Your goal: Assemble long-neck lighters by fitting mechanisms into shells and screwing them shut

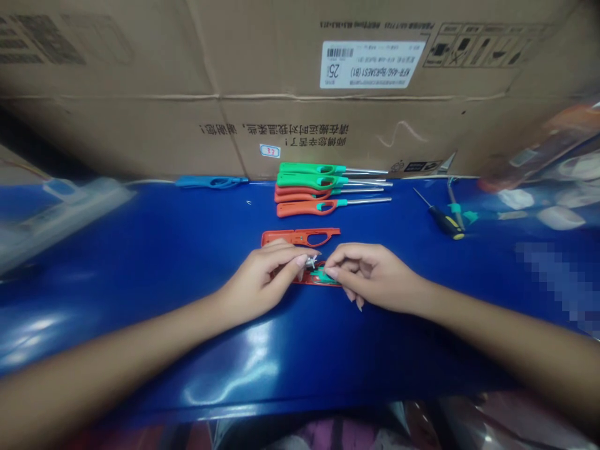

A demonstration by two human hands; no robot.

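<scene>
Backing: one cardboard panel [276, 69], printed and labelled, upright along the surface's far edge.
Surface: blue tabletop [225, 369], glossy.
Long-nosed lighters [300, 192], green and red-orange: stacked side by side near the far edge, around its middle, nozzles toward the right edge.
Hands, two: left hand [267, 275] and right hand [370, 275], mid-surface, nearly meeting.
Empty half-shell [290, 237], orange: just beyond the left hand, toward the far edge.
Loaded half-shell [304, 280], red: mid-surface beneath the fingertips, well in from the near edge, partly hidden.
Screwdriver [445, 223], black and yellow: toward the far right corner.
Green insert [323, 275]: inside the loaded half-shell.
Metal part [310, 262], small: above that shell.
Risk, judged: a slipping pinch could drop the metal part; a nudge from the right fingers could unseat the insert.
Grip: left thumb and forefinger closed on the metal part; right thumb and fingers close together at the insert, whether clamped on it cannot be told.
</scene>
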